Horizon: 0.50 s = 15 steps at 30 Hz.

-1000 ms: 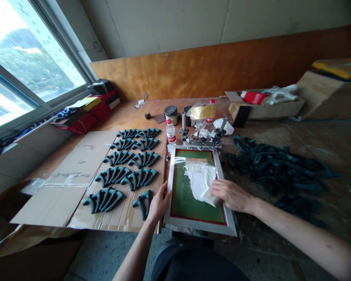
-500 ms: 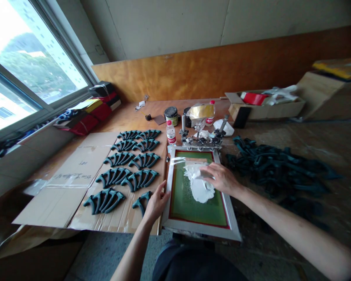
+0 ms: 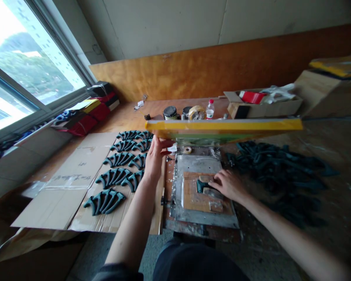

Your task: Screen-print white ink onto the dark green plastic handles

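Note:
The silk-screen frame (image 3: 236, 125) is tilted up and seen nearly edge-on, with yellow tape along its edge. My left hand (image 3: 154, 160) grips its left side, thumb reaching to the right under it. Below lies a metal base plate (image 3: 179, 171) bearing a wooden jig (image 3: 190, 199). A dark green curved plastic part (image 3: 203, 186) sits in the jig. My right hand (image 3: 229, 185) has its fingers closed on the part's right end. The white ink and the tool in it are hidden from view.
Rows of matching green parts (image 3: 114, 176) lie on cardboard (image 3: 76, 164) to the left. A heap of dark green parts (image 3: 280, 168) is on the right. Behind the frame stand a bottle (image 3: 210, 109), ink tins (image 3: 170, 112) and an open carton (image 3: 269, 111).
The screen frame has swung up from flat, baring the jig and the part. My left hand moved up with it; my right hand left the white ink and reached down to the part.

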Available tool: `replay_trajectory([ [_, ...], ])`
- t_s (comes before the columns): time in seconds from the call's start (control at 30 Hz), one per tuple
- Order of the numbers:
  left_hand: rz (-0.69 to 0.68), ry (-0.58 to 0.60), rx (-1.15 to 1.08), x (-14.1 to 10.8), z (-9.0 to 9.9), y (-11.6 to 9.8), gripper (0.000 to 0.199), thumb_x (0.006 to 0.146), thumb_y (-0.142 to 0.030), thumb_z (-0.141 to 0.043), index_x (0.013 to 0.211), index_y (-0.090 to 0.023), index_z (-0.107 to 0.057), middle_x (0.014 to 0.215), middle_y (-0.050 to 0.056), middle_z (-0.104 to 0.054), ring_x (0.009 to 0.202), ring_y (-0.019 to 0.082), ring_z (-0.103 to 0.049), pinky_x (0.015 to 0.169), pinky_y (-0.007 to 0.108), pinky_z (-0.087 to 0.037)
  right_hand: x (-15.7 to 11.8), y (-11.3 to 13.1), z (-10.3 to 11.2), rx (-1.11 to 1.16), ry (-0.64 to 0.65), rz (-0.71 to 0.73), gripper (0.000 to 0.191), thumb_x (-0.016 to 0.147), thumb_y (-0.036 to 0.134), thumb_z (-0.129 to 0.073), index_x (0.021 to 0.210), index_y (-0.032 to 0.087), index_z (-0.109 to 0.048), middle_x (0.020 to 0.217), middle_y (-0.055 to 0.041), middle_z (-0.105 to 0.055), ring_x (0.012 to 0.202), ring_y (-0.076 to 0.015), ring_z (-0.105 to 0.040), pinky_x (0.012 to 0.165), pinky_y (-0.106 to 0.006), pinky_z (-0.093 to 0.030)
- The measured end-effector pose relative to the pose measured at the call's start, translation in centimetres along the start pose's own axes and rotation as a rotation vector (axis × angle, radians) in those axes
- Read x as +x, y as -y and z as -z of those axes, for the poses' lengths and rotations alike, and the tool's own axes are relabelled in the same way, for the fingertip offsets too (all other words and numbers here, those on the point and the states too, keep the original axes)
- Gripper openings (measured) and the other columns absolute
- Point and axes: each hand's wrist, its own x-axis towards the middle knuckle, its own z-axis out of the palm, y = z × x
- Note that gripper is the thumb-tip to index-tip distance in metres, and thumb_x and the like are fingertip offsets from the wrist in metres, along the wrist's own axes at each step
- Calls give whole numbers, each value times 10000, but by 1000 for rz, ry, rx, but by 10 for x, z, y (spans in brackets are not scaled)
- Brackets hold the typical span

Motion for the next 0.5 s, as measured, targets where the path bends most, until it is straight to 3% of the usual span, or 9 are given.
replay_trajectory([
  [0.1,46,-67,-53,-16,-9,18,523,885,-617,-427,1156,-188,-552,975,77,-714,868,162,-671,682,245,-509,-14,23,-24,-89,97,-43,195,903,334,-542,767,194,-545,819,-85,-628,804,-239,-596,691,-333,-442],
  [0.17,290,9,-31,-50,-13,44,601,823,-660,-499,1139,-155,-575,936,106,-723,802,185,-681,630,255,-500,-18,43,-24,-54,83,-164,151,927,276,-510,805,191,-529,751,-71,-615,730,-223,-600,643,-315,-436],
  [0.23,661,205,-1,-93,-18,73,704,732,-714,-570,1106,-120,-616,937,154,-724,793,234,-689,583,277,-494,-22,72,-18,-5,-22,-217,155,947,286,-481,832,192,-525,761,-75,-610,747,-228,-603,658,-322,-447],
  [0.3,847,232,-54,-130,-21,97,740,706,-738,-574,1135,-137,-616,1018,162,-709,869,257,-684,615,299,-513,-26,105,-9,52,-112,-96,162,955,291,-461,847,197,-538,831,-87,-616,844,-242,-600,738,-343,-464],
  [0.37,850,125,-121,-152,-18,110,711,722,-732,-563,1113,-140,-615,1014,147,-701,862,237,-676,634,293,-519,-32,126,1,147,-83,115,167,961,281,-444,884,212,-574,895,-76,-628,914,-234,-591,810,-351,-471],
  [0.43,780,28,-89,-157,2,116,665,742,-714,-557,1054,-129,-611,949,129,-702,774,204,-669,603,271,-511,-43,117,12,232,-40,183,209,971,294,-417,956,235,-617,953,-61,-644,921,-210,-602,824,-338,-481],
  [0.5,721,-62,56,-153,40,120,629,758,-709,-536,1005,-134,-593,898,109,-702,696,185,-660,574,268,-508,-61,70,20,231,-56,25,283,971,349,-387,1020,257,-650,1002,-68,-662,877,-209,-629,767,-341,-500],
])
